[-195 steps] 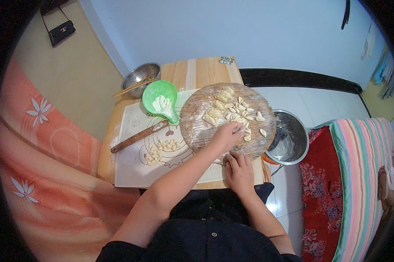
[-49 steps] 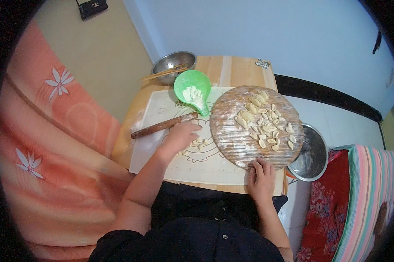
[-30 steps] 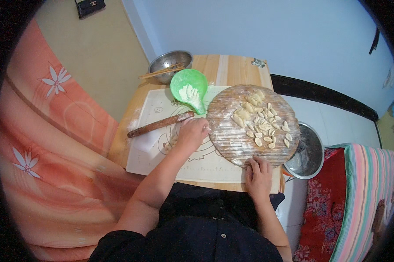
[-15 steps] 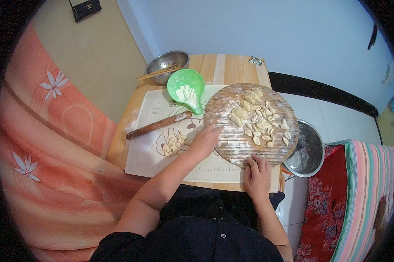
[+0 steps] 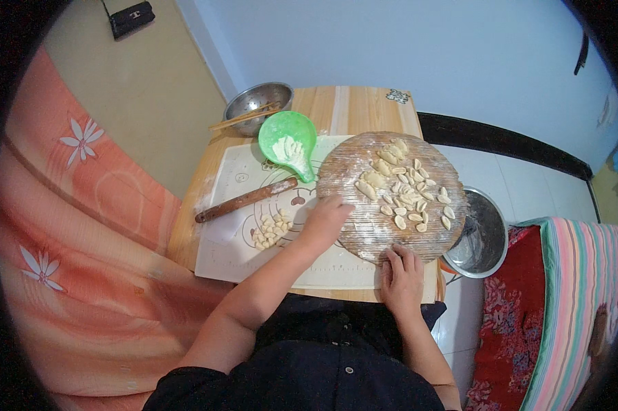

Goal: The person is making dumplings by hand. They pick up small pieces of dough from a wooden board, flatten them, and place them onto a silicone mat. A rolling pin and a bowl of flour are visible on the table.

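Round floured woven tray [image 5: 363,226] flat on table, pale folded dumplings [image 5: 405,192] scattered across top.

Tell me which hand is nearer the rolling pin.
Left. The left hand rests at the round board's left edge, just right of the rolling pin. The right hand sits at the board's near edge, farther away.

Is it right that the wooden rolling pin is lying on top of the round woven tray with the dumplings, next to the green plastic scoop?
Not quite. In the head view the wooden rolling pin lies on the white pastry mat, left of the round woven tray that carries the dumplings, not on it. It does lie next to the green plastic scoop.
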Tool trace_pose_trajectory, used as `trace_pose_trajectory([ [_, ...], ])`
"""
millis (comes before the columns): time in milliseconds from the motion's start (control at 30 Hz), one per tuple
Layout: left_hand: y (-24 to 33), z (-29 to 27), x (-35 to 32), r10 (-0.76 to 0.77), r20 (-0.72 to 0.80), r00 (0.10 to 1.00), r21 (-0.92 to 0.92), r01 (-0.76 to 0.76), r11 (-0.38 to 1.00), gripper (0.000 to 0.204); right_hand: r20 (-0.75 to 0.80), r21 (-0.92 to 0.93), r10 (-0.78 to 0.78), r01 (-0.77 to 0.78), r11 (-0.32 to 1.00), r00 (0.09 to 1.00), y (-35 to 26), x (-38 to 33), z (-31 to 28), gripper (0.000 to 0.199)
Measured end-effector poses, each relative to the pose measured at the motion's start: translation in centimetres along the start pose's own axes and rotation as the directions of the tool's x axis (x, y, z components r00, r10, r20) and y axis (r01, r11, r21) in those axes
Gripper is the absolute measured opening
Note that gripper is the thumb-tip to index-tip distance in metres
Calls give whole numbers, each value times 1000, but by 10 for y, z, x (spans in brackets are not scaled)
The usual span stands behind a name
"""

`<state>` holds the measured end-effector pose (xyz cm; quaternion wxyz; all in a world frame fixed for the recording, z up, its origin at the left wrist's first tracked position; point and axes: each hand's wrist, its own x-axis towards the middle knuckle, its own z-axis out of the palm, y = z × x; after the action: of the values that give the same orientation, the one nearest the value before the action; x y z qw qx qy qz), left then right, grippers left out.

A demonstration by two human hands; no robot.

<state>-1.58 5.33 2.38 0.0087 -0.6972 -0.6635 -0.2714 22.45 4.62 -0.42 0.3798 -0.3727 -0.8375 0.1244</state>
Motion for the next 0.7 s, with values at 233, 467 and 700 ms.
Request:
trace_pose_trajectory([
  [233,5,-2,-5,94,-10,996,-14,-94,995,31,5,0,-3,3,1000,1000,0,0,-1,30],
  [467,-17,-4,-1,-153,25,988,-351,152,924,19,1,-11,-2,2,1000,1000,0,0,1,29],
  [700,-5,-5,2,-202,179,963,-115,224,968,14,10,-18,-1,1,1000,1000,1,0,0,30],
])
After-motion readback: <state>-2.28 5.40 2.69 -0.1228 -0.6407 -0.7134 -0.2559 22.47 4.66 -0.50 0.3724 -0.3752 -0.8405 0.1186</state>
